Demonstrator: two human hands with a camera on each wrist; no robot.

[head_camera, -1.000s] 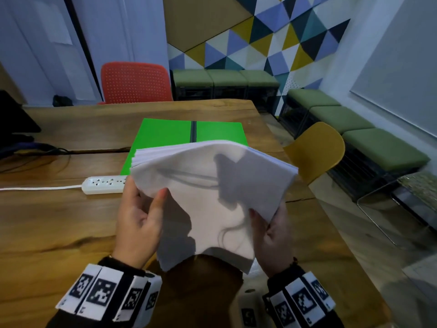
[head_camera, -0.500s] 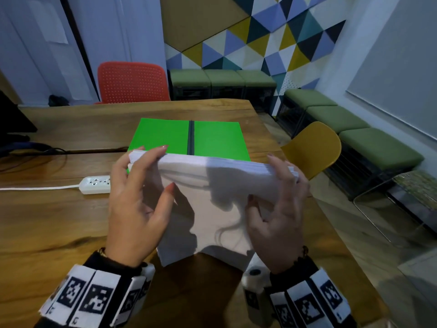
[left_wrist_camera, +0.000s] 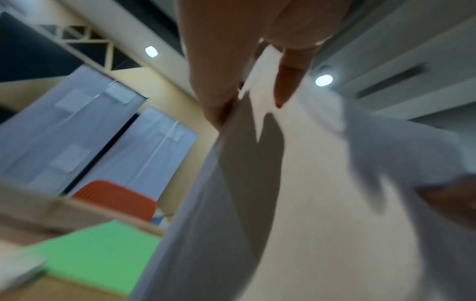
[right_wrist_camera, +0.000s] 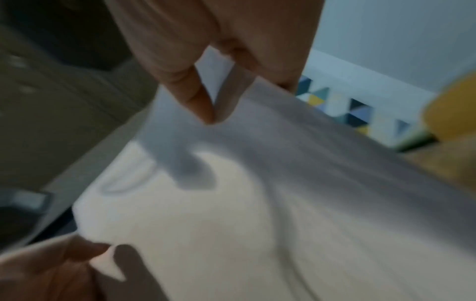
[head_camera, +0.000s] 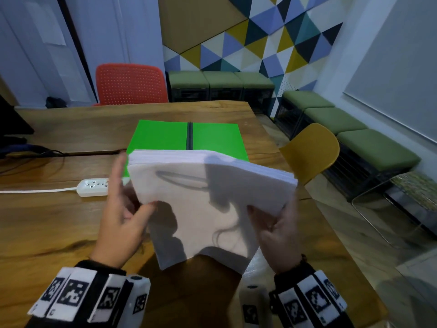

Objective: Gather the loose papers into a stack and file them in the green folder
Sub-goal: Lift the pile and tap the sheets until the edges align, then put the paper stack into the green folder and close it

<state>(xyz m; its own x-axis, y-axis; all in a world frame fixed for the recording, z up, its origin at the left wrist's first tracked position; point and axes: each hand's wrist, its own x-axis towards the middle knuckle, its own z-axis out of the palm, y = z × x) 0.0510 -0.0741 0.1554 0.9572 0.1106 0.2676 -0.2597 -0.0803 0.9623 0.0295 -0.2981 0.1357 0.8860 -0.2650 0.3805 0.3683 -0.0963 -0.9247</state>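
A thick stack of white papers is held tilted above the wooden table, its lower corner near the table. My left hand grips its left edge, thumb on the front and fingers behind. My right hand grips the right edge the same way. Behind the stack the green folder lies open and flat, its near edge hidden by the papers. The left wrist view shows my thumb and a finger on the papers with the folder below. The right wrist view shows the papers pinched, blurred.
A white power strip with its cord lies left of the folder. Dark cables run at the far left. A red chair stands behind the table, and a yellow chair stands at its right edge.
Half a second ago both hands had fingers over the stack's top edge. They have slid back down to the side edges, and the top edge now looks more even.
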